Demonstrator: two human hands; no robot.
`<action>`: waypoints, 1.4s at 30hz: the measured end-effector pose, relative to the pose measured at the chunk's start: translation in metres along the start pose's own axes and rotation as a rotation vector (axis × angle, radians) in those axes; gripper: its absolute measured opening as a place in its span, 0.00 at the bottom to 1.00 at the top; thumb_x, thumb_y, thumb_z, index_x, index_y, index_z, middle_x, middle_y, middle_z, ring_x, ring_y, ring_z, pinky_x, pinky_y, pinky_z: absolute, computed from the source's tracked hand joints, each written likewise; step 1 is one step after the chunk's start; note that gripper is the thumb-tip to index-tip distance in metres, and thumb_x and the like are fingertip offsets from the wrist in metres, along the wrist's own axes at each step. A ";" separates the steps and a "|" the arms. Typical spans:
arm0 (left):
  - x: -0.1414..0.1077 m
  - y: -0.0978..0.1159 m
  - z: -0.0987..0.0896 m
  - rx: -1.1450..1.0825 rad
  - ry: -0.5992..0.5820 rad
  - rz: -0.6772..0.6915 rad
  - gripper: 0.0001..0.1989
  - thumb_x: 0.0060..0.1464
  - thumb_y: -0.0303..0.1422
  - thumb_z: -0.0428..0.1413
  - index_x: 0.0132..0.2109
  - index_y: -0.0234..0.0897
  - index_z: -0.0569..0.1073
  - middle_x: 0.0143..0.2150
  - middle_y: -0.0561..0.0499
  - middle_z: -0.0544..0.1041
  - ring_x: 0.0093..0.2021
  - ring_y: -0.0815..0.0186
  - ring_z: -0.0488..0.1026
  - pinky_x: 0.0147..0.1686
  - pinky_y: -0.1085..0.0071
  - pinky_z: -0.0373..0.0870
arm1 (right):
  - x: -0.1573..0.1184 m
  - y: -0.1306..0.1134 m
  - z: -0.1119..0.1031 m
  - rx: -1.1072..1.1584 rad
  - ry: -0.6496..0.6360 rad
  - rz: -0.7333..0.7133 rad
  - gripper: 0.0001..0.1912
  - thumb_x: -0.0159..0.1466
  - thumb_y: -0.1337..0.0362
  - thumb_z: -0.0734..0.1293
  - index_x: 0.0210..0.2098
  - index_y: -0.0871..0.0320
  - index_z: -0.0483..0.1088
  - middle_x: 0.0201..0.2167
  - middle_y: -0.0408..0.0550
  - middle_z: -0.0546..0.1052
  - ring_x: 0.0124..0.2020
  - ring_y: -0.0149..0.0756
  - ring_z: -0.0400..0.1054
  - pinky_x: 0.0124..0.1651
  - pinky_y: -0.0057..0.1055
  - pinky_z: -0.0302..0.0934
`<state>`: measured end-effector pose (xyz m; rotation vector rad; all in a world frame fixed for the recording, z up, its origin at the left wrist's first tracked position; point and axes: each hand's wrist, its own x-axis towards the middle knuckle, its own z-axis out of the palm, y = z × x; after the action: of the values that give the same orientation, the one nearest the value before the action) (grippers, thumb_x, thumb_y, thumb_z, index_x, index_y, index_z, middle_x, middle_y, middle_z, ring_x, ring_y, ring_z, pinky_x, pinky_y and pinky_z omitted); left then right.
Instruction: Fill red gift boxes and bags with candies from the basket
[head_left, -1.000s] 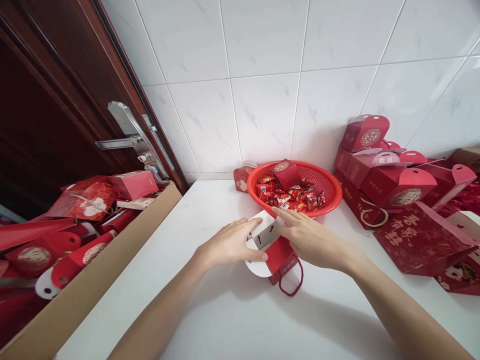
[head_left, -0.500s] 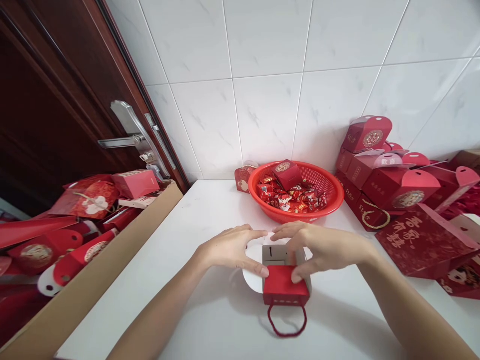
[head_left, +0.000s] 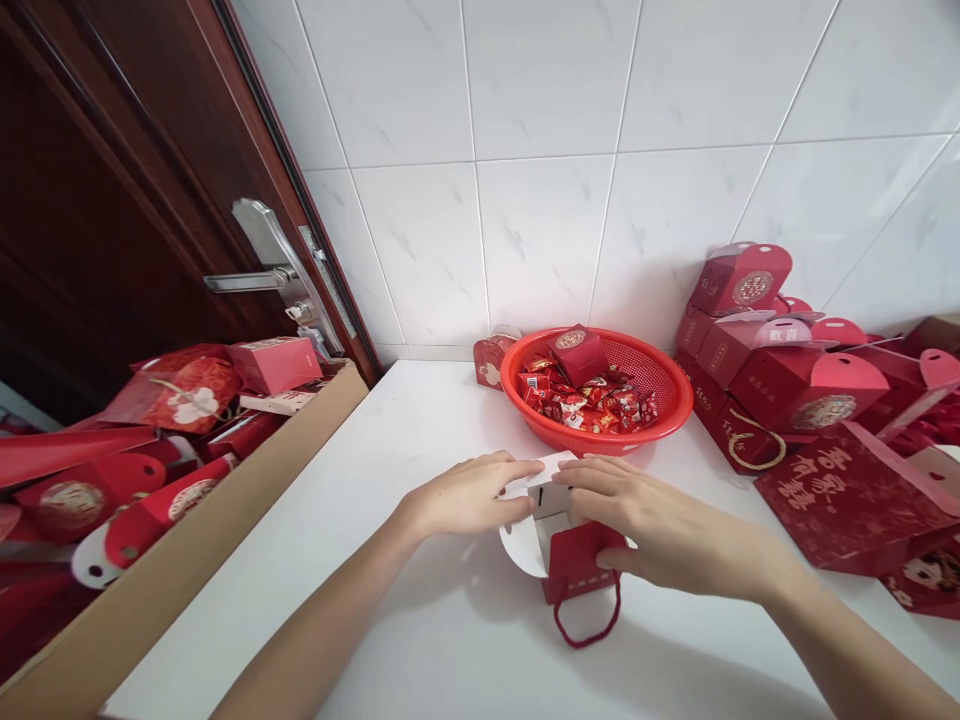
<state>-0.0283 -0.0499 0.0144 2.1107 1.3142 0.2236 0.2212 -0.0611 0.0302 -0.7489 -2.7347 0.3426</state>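
Note:
A small red box (head_left: 581, 560) with a white inside stands on the white table, its top flaps spread and a dark red cord handle (head_left: 589, 640) hanging toward me. My left hand (head_left: 480, 493) is at the box's left and far side, thumb and fingers apart, fingertips at the white far flap (head_left: 553, 466). Across the right side of the box reaches my right hand (head_left: 637, 510), its fingers by the far flap and its thumb against the near red flap. Part of the box's right side is hidden under that hand.
Behind the box, a red plastic basket (head_left: 600, 440) holds wrapped candies and a small red box. Stacked red gift boxes (head_left: 810, 385) fill the right side. On the left, a cardboard carton (head_left: 217, 500) full of red boxes stands near a dark door (head_left: 135, 180).
The near red flap, earlier folded inward, now stands more upright. The far white flap shows more between my hands. My right hand has shifted slightly right, and the view has moved a little.

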 end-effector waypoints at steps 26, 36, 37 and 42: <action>0.000 0.013 0.009 0.269 0.071 -0.108 0.21 0.64 0.43 0.43 0.51 0.40 0.75 0.49 0.42 0.77 0.49 0.50 0.75 0.45 0.60 0.70 | -0.056 0.047 0.070 -0.477 0.171 0.218 0.51 0.65 0.39 0.62 0.73 0.66 0.40 0.65 0.74 0.63 0.59 0.62 0.68 0.52 0.53 0.68; 0.003 0.007 0.001 0.238 0.155 -0.110 0.22 0.63 0.50 0.46 0.53 0.43 0.74 0.50 0.44 0.79 0.49 0.52 0.76 0.43 0.65 0.69 | -0.026 0.043 0.054 -0.476 -0.077 0.553 0.41 0.59 0.40 0.70 0.59 0.65 0.67 0.33 0.59 0.81 0.32 0.53 0.78 0.30 0.37 0.66; 0.003 0.006 0.000 0.226 0.156 -0.111 0.23 0.63 0.50 0.46 0.53 0.43 0.74 0.50 0.45 0.79 0.48 0.52 0.76 0.43 0.65 0.69 | -0.026 0.039 0.048 -0.442 -0.121 0.572 0.39 0.59 0.40 0.70 0.57 0.64 0.70 0.32 0.58 0.81 0.32 0.53 0.78 0.30 0.36 0.65; 0.001 0.002 -0.006 0.138 0.195 -0.102 0.27 0.63 0.54 0.45 0.60 0.46 0.73 0.54 0.47 0.78 0.52 0.53 0.76 0.44 0.65 0.70 | -0.027 0.035 0.006 -0.190 -0.124 0.583 0.24 0.66 0.42 0.63 0.38 0.56 0.77 0.33 0.53 0.82 0.33 0.47 0.77 0.30 0.32 0.59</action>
<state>-0.0294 -0.0473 0.0206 2.1723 1.5878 0.3091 0.2571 -0.0471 0.0087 -1.6285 -2.6298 0.2513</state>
